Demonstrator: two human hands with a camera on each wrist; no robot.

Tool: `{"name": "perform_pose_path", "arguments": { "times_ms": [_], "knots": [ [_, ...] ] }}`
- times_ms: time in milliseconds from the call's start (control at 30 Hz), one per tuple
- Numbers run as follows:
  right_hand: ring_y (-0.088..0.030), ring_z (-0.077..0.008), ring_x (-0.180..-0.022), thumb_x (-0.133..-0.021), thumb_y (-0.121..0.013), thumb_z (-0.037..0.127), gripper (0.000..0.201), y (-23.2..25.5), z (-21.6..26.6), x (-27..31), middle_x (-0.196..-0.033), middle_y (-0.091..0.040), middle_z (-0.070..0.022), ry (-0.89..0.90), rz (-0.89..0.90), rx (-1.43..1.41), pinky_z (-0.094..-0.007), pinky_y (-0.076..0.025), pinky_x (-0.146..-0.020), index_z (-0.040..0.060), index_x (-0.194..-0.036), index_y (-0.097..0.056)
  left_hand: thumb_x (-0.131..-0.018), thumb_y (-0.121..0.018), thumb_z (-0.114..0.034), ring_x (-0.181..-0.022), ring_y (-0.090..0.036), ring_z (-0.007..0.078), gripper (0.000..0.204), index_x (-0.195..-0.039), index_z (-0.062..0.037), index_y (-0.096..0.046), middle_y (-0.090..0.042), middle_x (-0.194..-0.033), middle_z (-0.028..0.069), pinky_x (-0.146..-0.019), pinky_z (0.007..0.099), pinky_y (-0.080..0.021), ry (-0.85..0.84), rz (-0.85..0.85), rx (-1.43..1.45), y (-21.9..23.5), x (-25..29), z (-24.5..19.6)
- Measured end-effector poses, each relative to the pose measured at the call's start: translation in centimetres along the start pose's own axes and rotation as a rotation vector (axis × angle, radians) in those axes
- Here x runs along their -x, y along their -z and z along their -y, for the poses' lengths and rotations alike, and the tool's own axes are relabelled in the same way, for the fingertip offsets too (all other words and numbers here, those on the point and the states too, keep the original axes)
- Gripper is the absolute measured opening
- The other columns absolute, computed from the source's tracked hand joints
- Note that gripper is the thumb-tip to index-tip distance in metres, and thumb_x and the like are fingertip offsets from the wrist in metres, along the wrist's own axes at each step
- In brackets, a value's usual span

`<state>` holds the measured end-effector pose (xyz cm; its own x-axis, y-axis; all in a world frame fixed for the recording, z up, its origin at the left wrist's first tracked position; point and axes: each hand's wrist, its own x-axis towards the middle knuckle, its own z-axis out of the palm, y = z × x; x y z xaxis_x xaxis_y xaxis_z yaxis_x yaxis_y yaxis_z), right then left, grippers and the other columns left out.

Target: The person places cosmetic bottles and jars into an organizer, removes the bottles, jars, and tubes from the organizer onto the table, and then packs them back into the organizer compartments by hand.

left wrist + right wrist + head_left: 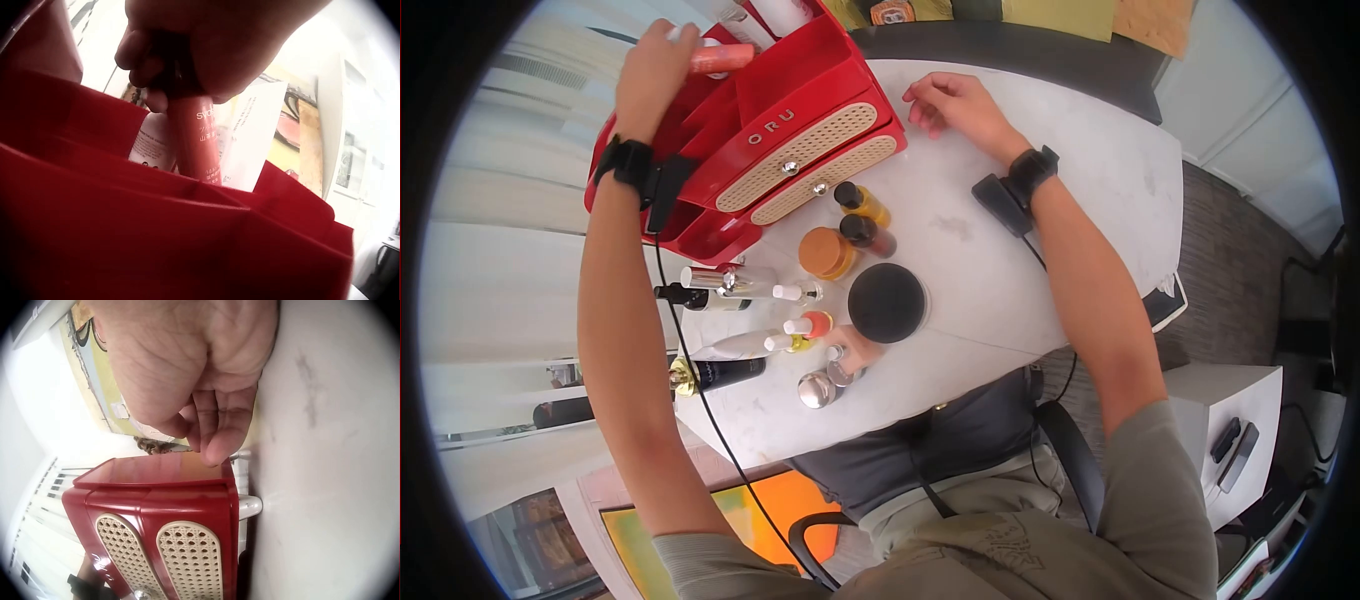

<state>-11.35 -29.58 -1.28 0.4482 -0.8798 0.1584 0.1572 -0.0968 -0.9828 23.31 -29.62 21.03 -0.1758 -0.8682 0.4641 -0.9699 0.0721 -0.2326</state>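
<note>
My left hand (657, 72) grips a coral-pink bottle (722, 58) with white lettering by its upper end. In the left wrist view the bottle (195, 137) stands upright, its lower end hidden behind the wall of a red cosmetics organizer (112, 231). Two rattan-fronted drawers with silver knobs face the front of this organizer (725, 180), below the letters ORU. My right hand (960, 105) is by the organizer's right side, holding nothing, with its fingers loosely curled. In the right wrist view these fingers (222, 440) overlap the organizer's side.
On the white table (970, 310) stand a black-lidded jar (888, 302), an orange-lidded jar (826, 252), two small dark-capped bottles, several nail-polish bottles and some tubes. White packages (782, 14) stick out of the organizer's back compartments. A cable (700, 385) hangs from the left wrist camera.
</note>
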Motion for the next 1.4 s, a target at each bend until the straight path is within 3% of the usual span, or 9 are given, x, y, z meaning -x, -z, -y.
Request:
{"name": "perform_pose_path", "arguments": {
  "times_ms": [133,200,300,367,400,433,800,1033,1400],
  "knots": [
    [-0.064,-0.0118,-0.075,-0.106,-0.053,0.022,0.029,-0.1,-0.1,0.1,-0.087,-0.07,-0.0071,-0.003,0.01,0.024,-0.0264,-0.054,-0.067,-0.002,-0.108,-0.068,-0.098,-0.062,-0.039,-0.101,-0.07,0.0405,0.041,-0.116,-0.003,-0.067,-0.072,-0.106,0.0254,-0.078,0.0463,-0.057,0.149,-0.144,0.052,4.9,1.8,-4.5],
    [-0.064,-0.0118,-0.075,-0.106,-0.053,0.023,0.029,-0.1,-0.2,0.0,-0.087,-0.07,-0.0069,-0.006,0.009,0.021,-0.0264,-0.054,-0.067,-0.002,-0.108,-0.069,-0.1,-0.063,-0.042,-0.078,-0.072,0.0195,0.045,-0.125,-0.0044,-0.065,-0.076,-0.091,0.0135,-0.076,0.033,-0.055,0.154,-0.175,0.375,6.3,2.9,-5.9],
    [-0.065,-0.0122,-0.073,-0.106,-0.054,0.023,0.03,0.1,-0.5,0.0,-0.086,-0.071,-0.007,-0.001,0.014,0.018,-0.0269,-0.056,-0.067,-0.0021,-0.106,-0.069,-0.1,-0.066,-0.037,-0.078,-0.069,0.0119,0.038,-0.121,-0.0047,-0.067,-0.075,-0.089,0.0077,-0.073,0.0278,-0.053,0.013,-0.004,0.657,6.9,4.3,-8.8],
    [-0.066,-0.0126,-0.072,-0.105,-0.055,0.024,0.03,0.0,-0.6,-0.1,-0.085,-0.071,-0.0072,0.007,0.023,0.015,-0.0274,-0.058,-0.068,-0.0023,-0.105,-0.07,-0.097,-0.064,-0.019,-0.091,-0.071,0.0392,0.031,-0.12,0.0003,-0.057,-0.072,-0.096,0.0261,-0.079,0.0439,-0.054,-0.106,0.126,0.511,9.6,6.8,-15.7],
    [-0.066,-0.0126,-0.072,-0.105,-0.055,0.024,0.03,0.0,-0.7,-0.2,-0.085,-0.072,-0.0072,0.011,0.013,0.015,-0.0273,-0.058,-0.068,-0.0022,-0.106,-0.07,-0.096,-0.066,-0.014,-0.081,-0.071,0.038,0.021,-0.108,-0.0012,-0.055,-0.07,-0.087,0.023,-0.069,0.0426,-0.052,-0.137,0.132,0.411,11.2,8.7,-19.1],
    [-0.066,-0.0125,-0.072,-0.105,-0.055,0.024,0.03,0.0,-0.7,-0.2,-0.085,-0.072,-0.0072,0.017,0.001,0.015,-0.0273,-0.058,-0.068,-0.0022,-0.106,-0.07,-0.095,-0.066,-0.015,-0.081,-0.069,0.041,0.021,-0.106,-0.0021,-0.054,-0.068,-0.086,0.0238,-0.068,0.0438,-0.052,-0.26,0.035,0.429,8.7,8.1,-18.0],
    [-0.065,-0.0121,-0.076,-0.106,-0.053,0.022,0.028,-0.1,-0.2,0.0,-0.088,-0.071,-0.0071,-0.026,0.011,0.04,-0.0269,-0.055,-0.068,-0.0013,-0.109,-0.069,-0.098,-0.063,-0.013,-0.078,-0.067,0.0411,0.017,-0.104,-0.0031,-0.052,-0.069,-0.085,0.0224,-0.068,0.0436,-0.053,0.005,0.047,0.382,7.4,8.5,-17.2],
    [-0.064,-0.0118,-0.075,-0.106,-0.053,0.022,0.028,-0.1,0.0,0.1,-0.087,-0.07,-0.0069,-0.032,0.012,0.042,-0.0268,-0.054,-0.068,-0.0013,-0.107,-0.068,-0.099,-0.062,-0.015,-0.078,-0.067,0.0366,0.016,-0.102,-0.0028,-0.052,-0.069,-0.088,0.0207,-0.072,0.0412,-0.053,-0.046,-0.021,0.464,7.6,7.6,-15.4],
    [-0.063,-0.0112,-0.072,-0.107,-0.053,0.023,0.029,-0.2,0.2,0.2,-0.085,-0.07,-0.0063,-0.037,0.009,0.032,-0.0265,-0.053,-0.066,-0.0012,-0.107,-0.068,-0.101,-0.06,-0.021,-0.084,-0.07,0.0181,0.025,-0.109,0.0028,-0.061,-0.075,-0.094,0.012,-0.076,0.0291,-0.055,0.0,0.325,0.793,6.0,1.7,-9.8]
  ]
}}
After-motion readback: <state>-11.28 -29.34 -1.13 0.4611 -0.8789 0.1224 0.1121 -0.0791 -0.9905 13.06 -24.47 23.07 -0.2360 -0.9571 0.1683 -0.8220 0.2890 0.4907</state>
